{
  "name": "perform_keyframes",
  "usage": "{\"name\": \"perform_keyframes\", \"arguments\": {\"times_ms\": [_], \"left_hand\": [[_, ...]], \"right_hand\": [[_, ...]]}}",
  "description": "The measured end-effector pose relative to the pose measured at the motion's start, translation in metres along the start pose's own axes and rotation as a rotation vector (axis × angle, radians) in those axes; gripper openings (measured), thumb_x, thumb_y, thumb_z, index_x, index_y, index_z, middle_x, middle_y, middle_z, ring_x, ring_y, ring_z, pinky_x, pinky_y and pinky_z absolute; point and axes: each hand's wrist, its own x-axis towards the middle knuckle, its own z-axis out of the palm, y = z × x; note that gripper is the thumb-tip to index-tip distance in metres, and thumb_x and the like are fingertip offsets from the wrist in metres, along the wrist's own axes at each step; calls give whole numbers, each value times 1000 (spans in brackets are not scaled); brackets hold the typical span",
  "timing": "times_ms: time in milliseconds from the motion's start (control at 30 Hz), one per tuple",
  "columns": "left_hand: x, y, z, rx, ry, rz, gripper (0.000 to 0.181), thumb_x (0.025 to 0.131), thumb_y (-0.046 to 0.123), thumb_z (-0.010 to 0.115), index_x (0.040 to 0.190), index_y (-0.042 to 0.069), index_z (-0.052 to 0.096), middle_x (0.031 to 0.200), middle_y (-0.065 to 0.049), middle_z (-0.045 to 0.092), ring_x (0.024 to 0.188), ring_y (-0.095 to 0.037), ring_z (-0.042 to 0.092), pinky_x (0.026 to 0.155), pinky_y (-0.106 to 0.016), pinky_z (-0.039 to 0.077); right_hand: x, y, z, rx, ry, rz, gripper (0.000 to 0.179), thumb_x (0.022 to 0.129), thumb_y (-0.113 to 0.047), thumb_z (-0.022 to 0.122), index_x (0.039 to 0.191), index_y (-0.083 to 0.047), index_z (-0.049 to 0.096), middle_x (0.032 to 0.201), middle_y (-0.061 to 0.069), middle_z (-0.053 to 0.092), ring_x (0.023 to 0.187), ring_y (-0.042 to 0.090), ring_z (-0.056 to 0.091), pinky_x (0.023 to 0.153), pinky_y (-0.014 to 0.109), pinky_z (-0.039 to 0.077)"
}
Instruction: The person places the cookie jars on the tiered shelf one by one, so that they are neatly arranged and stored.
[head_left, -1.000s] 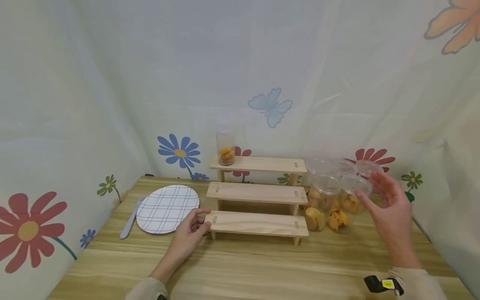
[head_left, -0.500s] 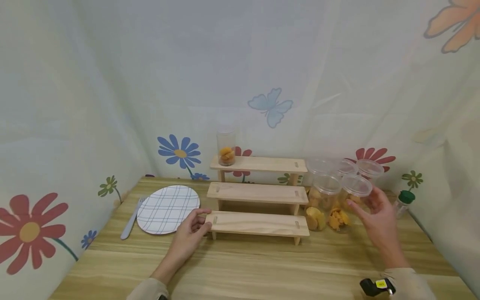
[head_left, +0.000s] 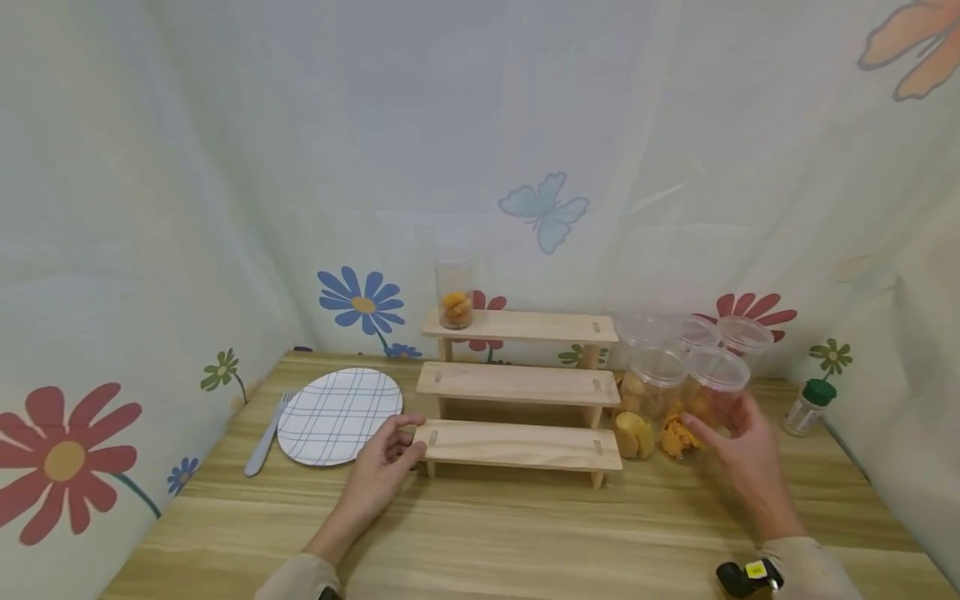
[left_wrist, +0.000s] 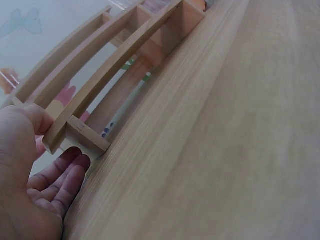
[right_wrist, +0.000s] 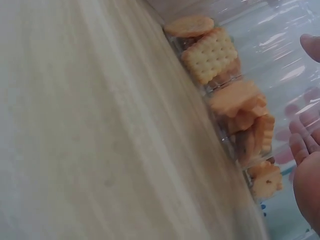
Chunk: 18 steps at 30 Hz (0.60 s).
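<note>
My left hand (head_left: 381, 467) pinches the left end of the lowest board of a three-tier wooden display shelf (head_left: 517, 444); in the left wrist view, thumb and fingers lie about the board's end (left_wrist: 55, 137). At the right, my right hand (head_left: 750, 462) grips a clear lidded jar (head_left: 717, 371) of orange crackers (right_wrist: 245, 112), thumb in front and fingers at its far side. The jar stands on the table in the front row of several like it. Beside it is a jar (head_left: 654, 375) of round and square biscuits (right_wrist: 210, 55).
One more jar (head_left: 454, 296) stands at the left of the top tier. A checked plate (head_left: 341, 417) and a fork (head_left: 266, 442) lie at the left. A green-capped shaker (head_left: 810, 407) stands right of the jars. Patterned curtain (head_left: 420, 150) closes off the back and sides.
My right hand has come down and left from above the jars to the front right jar, uncovering the green-capped shaker. My left hand has stayed at the shelf's end.
</note>
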Motion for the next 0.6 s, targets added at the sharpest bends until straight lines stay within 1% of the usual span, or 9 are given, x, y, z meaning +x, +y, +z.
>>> {"name": "perform_keyframes", "arguments": {"times_ms": [133,200,333,500,600], "left_hand": [[0,1,0,1,2,-1,34,106,13,76,139,19,70,105,-11,74,99,-20,71,87,-26,60],[1,1,0,-1,2,-2,34,106,12,76,139,18,70,104,-11,74,98,-20,71,86,-26,60],[1,1,-1,-2,0,-5,34,106,11,76,139,18,69,103,-11,74,97,-20,71,86,-26,60],[1,1,0,-10,0,-6,34,106,11,76,139,18,69,103,-11,74,97,-19,71,87,-26,60],[1,1,0,-15,-2,-6,34,106,12,76,139,18,70,103,-12,74,96,-19,71,87,-26,61]], "right_hand": [[1,9,3,25,-20,-11,66,99,-16,87,151,3,51,132,-13,65,123,0,57,98,7,44],[1,13,4,44,-32,-18,64,99,-13,87,150,3,51,130,-18,65,123,-2,58,99,8,45],[0,18,4,63,-45,-24,62,100,-11,86,149,2,50,130,-21,65,123,-5,60,100,8,47],[0,21,2,68,-80,-1,66,101,-14,85,152,-1,47,133,-18,65,124,-7,58,100,7,46],[0,23,2,33,-108,20,70,101,-17,85,156,-1,45,142,-2,64,124,-8,56,99,5,44]]}}
